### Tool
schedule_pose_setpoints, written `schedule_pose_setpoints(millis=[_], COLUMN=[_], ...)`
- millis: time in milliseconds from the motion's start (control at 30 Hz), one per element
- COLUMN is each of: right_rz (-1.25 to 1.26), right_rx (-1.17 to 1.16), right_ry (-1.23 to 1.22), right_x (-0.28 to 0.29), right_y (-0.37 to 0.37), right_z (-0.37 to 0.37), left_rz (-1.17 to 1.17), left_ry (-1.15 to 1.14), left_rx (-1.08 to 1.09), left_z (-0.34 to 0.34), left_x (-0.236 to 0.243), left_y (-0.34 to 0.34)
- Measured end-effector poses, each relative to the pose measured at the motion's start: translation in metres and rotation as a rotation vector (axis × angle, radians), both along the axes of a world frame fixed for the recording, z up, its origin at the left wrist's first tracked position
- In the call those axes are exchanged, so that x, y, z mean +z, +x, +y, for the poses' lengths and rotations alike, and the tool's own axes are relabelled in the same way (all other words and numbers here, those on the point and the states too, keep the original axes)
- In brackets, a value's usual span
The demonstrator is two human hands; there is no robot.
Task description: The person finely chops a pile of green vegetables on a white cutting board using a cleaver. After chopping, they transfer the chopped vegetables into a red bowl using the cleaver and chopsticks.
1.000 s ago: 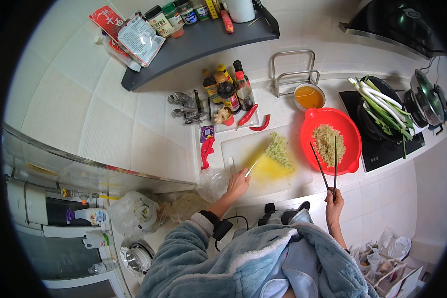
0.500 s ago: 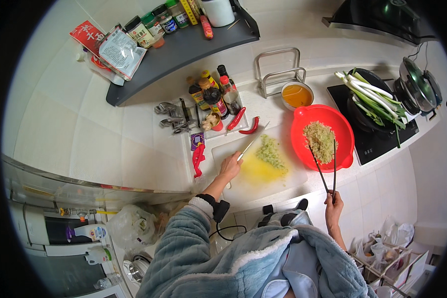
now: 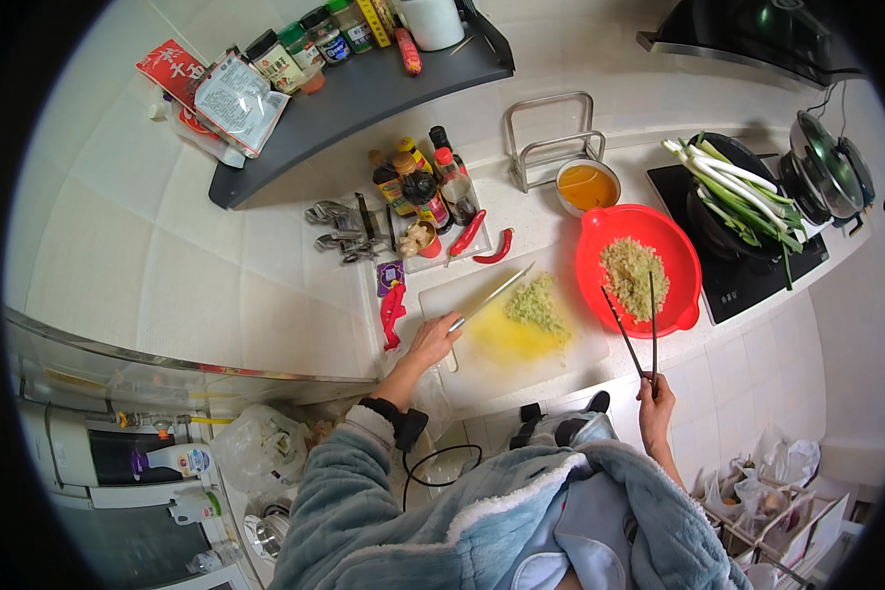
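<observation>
My left hand (image 3: 433, 342) is at the left side of the white cutting board (image 3: 492, 382), its curled fingers on the handle end of a kitchen knife (image 3: 497, 295). The blade lies slanted across the board, its tip pointing away to the right. Beside it is a pile of finely chopped pale green vegetable (image 3: 536, 305), with a yellow stain around it. My right hand (image 3: 656, 398) grips a pair of long dark chopsticks (image 3: 627, 334). Their tips stand apart over a chopped pale yellow mass (image 3: 635, 270) in a red plastic bowl (image 3: 685, 258).
A bowl of orange liquid (image 3: 589, 187) stands behind the red bowl, near a metal rack (image 3: 551, 138). Spring onions (image 3: 747, 197) lie across a black pan on the cooktop (image 3: 728, 295). Red chillies (image 3: 467, 234), sauce bottles (image 3: 428, 197) and ginger (image 3: 416, 239) sit behind the board.
My left hand has drawn back to the left with the knife, and more of the handle shows. The chopsticks have shifted slightly left, their tips still apart.
</observation>
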State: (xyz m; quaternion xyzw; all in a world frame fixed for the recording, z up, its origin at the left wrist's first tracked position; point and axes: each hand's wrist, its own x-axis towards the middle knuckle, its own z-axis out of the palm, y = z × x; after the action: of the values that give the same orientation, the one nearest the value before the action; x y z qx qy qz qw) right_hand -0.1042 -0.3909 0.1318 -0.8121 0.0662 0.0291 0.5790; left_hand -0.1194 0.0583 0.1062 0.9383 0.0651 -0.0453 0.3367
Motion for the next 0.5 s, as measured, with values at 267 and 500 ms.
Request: schedule_pose_setpoints(millis=[267, 500], right_rz=[-0.004, 0.045], right_rx=[-0.012, 0.072], right_ry=[0.005, -0.177], right_x=[0.002, -0.005], right_y=[-0.002, 0.01], right_z=[0.002, 0.006], left_rz=[0.015, 0.15], left_ry=[0.0, -0.292], left_rx=[-0.09, 0.014], left_z=[-0.011, -0.013], left_x=[0.009, -0.014], left_y=[0.066, 0.087])
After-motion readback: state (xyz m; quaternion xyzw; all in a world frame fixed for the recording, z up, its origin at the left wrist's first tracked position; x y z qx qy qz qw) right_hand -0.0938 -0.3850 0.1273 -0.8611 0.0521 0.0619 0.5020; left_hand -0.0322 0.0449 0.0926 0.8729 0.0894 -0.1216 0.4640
